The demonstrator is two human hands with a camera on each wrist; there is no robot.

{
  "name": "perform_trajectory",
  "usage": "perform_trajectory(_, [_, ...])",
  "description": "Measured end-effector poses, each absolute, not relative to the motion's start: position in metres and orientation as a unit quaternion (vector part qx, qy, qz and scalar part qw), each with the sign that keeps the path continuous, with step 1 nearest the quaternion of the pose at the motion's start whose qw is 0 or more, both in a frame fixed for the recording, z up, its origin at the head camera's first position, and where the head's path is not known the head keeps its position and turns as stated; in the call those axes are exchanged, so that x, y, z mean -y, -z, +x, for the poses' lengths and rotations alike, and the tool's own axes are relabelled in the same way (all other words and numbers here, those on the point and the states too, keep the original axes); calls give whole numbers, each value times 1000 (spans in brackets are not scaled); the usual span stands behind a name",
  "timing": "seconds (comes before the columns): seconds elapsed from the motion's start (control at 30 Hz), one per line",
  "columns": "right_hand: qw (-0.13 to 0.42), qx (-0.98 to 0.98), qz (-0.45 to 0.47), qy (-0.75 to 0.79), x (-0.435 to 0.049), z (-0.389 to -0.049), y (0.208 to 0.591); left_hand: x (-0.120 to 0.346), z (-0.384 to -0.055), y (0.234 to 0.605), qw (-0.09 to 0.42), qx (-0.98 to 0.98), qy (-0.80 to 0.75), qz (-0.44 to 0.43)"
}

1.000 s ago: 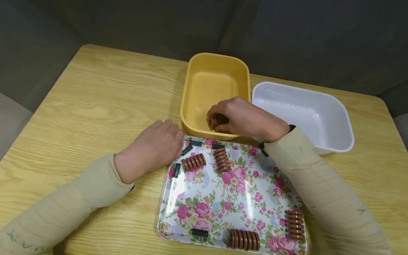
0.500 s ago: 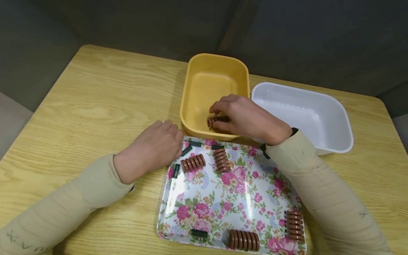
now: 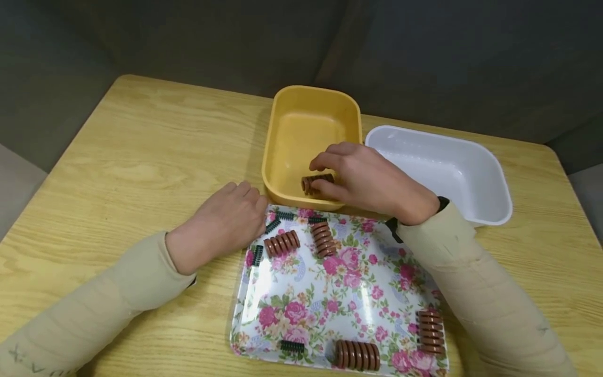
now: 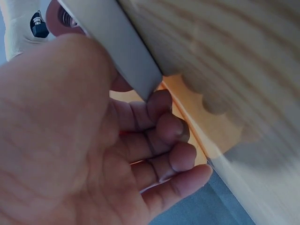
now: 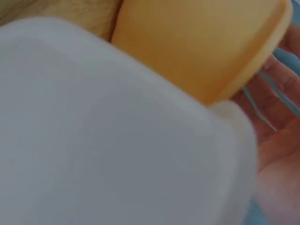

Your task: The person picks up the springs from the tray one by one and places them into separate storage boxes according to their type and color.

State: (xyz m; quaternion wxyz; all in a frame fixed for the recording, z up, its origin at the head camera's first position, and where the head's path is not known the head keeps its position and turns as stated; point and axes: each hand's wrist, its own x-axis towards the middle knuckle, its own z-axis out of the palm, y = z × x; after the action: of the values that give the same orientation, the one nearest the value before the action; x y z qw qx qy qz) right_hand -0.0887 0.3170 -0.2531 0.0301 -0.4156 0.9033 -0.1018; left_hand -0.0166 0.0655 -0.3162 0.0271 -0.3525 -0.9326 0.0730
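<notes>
A brown coil spring (image 3: 308, 184) lies on the floor of the yellow tub (image 3: 306, 131), near its front wall. Over it my right hand (image 3: 372, 175) reaches in, fingers spread and raised off the spring; the thumb covers part of it. At the back left corner of the floral tray (image 3: 325, 293), my left hand (image 3: 223, 222) grips the rim. In the left wrist view, the curled fingers (image 4: 171, 126) lie against the tray's edge (image 4: 126, 51). Brown springs (image 3: 281, 243) and small dark green springs (image 3: 292, 346) lie scattered on the tray.
A white tub (image 3: 438, 167) stands right of the yellow one, their sides close together. Both are behind the tray on the wooden table (image 3: 165, 141). A dark curtain-like backdrop (image 3: 212, 42) rises at the far edge.
My right fingers have opened away from the brown spring, which now rests on the yellow tub's floor. The left hand keeps its hold on the tray. The head view has shifted slightly.
</notes>
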Motion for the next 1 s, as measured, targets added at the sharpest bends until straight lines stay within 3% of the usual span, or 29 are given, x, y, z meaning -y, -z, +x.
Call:
perform_trajectory(0.57, [-4,-919,-369,139,-337,-90,265,-60,-20,322,37,934,-60,-350])
perform_trajectory(1.0, [-37,-901,-397,173,-334,-65,257,-54,-18,319,39,931,-59,-357])
